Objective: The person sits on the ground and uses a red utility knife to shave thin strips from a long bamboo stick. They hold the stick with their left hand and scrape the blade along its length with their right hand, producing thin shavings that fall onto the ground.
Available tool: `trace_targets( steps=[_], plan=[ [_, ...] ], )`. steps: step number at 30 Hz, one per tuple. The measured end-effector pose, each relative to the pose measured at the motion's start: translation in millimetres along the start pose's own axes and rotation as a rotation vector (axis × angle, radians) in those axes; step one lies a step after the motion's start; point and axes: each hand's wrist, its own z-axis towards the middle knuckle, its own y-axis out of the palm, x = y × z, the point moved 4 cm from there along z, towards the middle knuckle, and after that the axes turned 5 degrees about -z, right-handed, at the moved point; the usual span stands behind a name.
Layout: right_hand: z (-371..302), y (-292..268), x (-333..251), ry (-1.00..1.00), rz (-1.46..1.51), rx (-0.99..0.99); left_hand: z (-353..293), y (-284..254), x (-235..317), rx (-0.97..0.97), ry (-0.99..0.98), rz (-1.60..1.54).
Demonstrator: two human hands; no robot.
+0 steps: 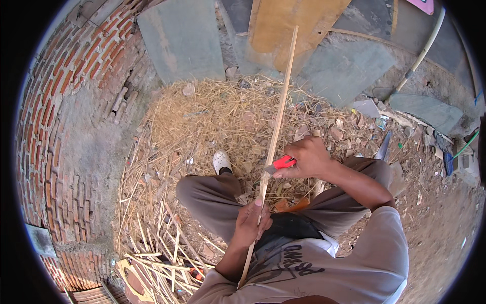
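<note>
A long, pale bamboo strip (pixel 281 109) runs from beside my body up and away, its far end raised toward the leaning panels. Its lower part is gripped in my left hand (pixel 251 221), thumb on top and fingers wrapped round it. Farther up, my right hand (pixel 310 156) is closed on a red-handled knife (pixel 284 162). The knife's short blade lies against the strip just above my left hand, where the surface looks roughly shaved. Part of the red handle is hidden by my right fingers.
Split strips (pixel 174 261) lie heaped at the lower left, beside a brick wall (pixel 55 66). Straw-like shavings (pixel 202 114) and rubble cover the ground ahead. Grey panels (pixel 182 43) and a brown board (pixel 276 30) lean at the back. A pale pipe (pixel 422 53) stands at the right.
</note>
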Motion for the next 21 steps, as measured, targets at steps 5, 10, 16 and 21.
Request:
trace_targets(
  steps=[5,10,16,21],
  plan=[
    [15.4,3.9,66.8,0.314,-0.121,0.049,-1.2,6.2,-4.6,-0.019,-0.029,-0.091],
    [11.4,7.0,43.8,0.282,-0.121,-0.101,0.6,2.5,-9.6,-0.002,-0.065,-0.123],
    [4.2,9.1,18.8,0.099,-0.084,-0.089,-0.6,1.0,-10.3,0.051,-0.084,-0.107],
    [11.9,7.8,57.6,0.255,-0.156,-0.057,1.6,6.1,-7.2,0.049,-0.137,-0.169]
  ],
)
